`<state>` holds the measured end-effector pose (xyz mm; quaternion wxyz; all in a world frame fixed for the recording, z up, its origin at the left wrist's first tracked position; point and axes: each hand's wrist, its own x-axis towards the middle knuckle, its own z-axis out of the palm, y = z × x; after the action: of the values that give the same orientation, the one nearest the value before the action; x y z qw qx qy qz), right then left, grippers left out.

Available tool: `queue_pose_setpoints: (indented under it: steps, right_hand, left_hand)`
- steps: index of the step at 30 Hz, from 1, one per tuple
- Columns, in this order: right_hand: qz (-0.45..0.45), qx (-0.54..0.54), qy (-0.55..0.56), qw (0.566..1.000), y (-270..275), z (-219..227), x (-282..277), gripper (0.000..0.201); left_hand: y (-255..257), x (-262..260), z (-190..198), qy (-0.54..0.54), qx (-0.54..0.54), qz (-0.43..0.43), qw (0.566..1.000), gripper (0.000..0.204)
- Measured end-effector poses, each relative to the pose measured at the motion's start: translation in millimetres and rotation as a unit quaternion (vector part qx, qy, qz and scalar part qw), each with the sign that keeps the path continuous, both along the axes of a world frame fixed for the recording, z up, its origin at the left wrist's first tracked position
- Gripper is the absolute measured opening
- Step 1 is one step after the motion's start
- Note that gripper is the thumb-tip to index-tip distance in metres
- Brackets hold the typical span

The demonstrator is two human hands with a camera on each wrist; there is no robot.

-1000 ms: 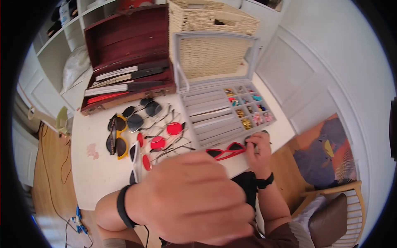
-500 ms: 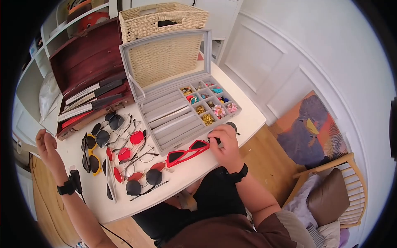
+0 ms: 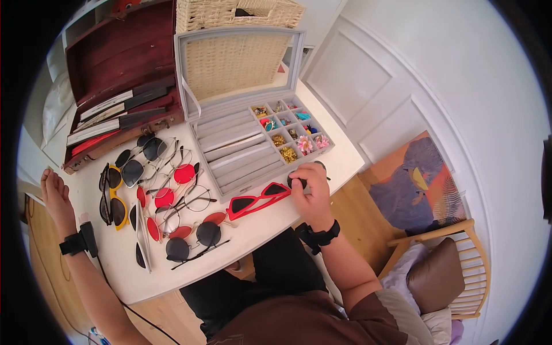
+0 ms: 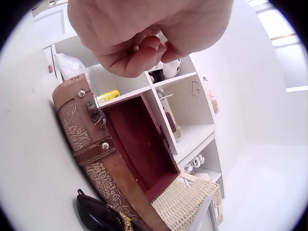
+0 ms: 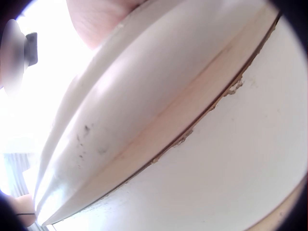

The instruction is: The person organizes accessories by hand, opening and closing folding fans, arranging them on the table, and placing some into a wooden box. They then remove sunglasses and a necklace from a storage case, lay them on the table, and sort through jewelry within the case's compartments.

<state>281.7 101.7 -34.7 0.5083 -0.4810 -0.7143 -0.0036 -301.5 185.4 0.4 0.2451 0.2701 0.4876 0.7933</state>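
Note:
My right hand [image 3: 310, 192] is at the table's front right, its fingers curled round a pair of dark-lensed sunglasses [image 3: 295, 181] that they partly hide. Beside it lie red-framed cat-eye sunglasses [image 3: 259, 200]. Off the table's left side, my left hand [image 3: 56, 195] is raised with loosely bent fingers. Nothing shows in its grasp, and in the left wrist view the same hand [image 4: 154, 29] hangs before the suitcase. Round dark sunglasses [image 3: 208, 234] lie near the front edge. Behind them are red-lensed glasses [image 3: 164, 198], white-framed sunglasses [image 3: 142, 238] and yellow-framed sunglasses [image 3: 118, 210].
A grey jewelry box [image 3: 230, 185] stands with its lid raised, slots at left and trinkets in small compartments at right. An open maroon suitcase [image 3: 121, 57] holds flat cases. A wicker basket [image 3: 213, 14] stands behind. A wooden chair [image 3: 474, 270] is at the right.
My left hand has swung from close before the head camera out to the left, uncovering the round dark sunglasses near the front edge. My right hand keeps its hold beside the red pair.

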Motion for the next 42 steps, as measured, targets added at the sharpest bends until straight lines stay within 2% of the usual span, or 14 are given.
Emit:
queue_pose_setpoints:
  steps: [2,11,16,19,21,24,26,27,31,34,35,37,40,42]
  right_hand:
    - [-0.003,-0.005,0.003,1.0,1,-2,0,0.02]
    - [0.004,0.01,0.0,1.0,2,-2,0,0.022]
    - [0.002,0.002,0.005,1.0,2,-9,4,0.023]
    - [0.002,-0.018,0.007,1.0,2,-8,5,0.027]
    - [0.004,-0.036,0.008,0.999,1,2,6,0.029]
    - [-0.023,-0.047,-0.03,0.998,-2,31,10,0.032]
    - [-0.043,-0.041,-0.104,0.993,6,54,23,0.033]
    - [-0.031,-0.078,-0.094,0.992,12,65,27,0.033]
    - [-0.001,-0.086,-0.157,0.984,44,86,29,0.028]
    - [-0.013,-0.091,-0.259,0.962,72,82,44,0.026]
    - [-0.012,-0.09,-0.262,0.961,78,82,49,0.026]
    - [-0.002,-0.127,-0.341,0.931,86,81,57,0.029]
    - [0.02,-0.168,-0.34,0.925,96,73,61,0.028]
    - [0.036,-0.142,-0.336,0.93,96,73,59,0.027]
  left_hand:
    - [5,-25,-16,0.008,0.004,-0.02,1.0,0.013]
    - [6,-39,-30,0.038,0.027,-0.068,0.997,0.011]
    - [1,-26,-22,0.026,0.02,-0.035,0.999,0.01]
    - [1,-32,-24,0.032,0.018,-0.047,0.998,0.008]
    - [4,-47,-34,0.062,0.019,-0.087,0.994,0.007]
    - [2,-43,-31,0.043,0.032,-0.069,0.996,0.007]
    - [2,-31,-23,0.028,0.029,-0.045,0.998,0.007]
    - [3,-28,-21,0.012,0.029,-0.024,0.999,0.007]
    - [6,-43,-31,0.038,0.033,-0.06,0.997,0.014]
    - [2,-30,-21,0.059,0.024,-0.034,0.997,0.027]
    - [2,-29,-19,0.062,0.024,-0.031,0.997,0.031]
    - [1,-32,-22,0.064,0.024,-0.027,0.997,0.036]
    - [2,-39,-25,0.084,0.01,-0.056,0.995,0.037]
    - [2,-36,-24,0.085,0.009,-0.052,0.995,0.036]
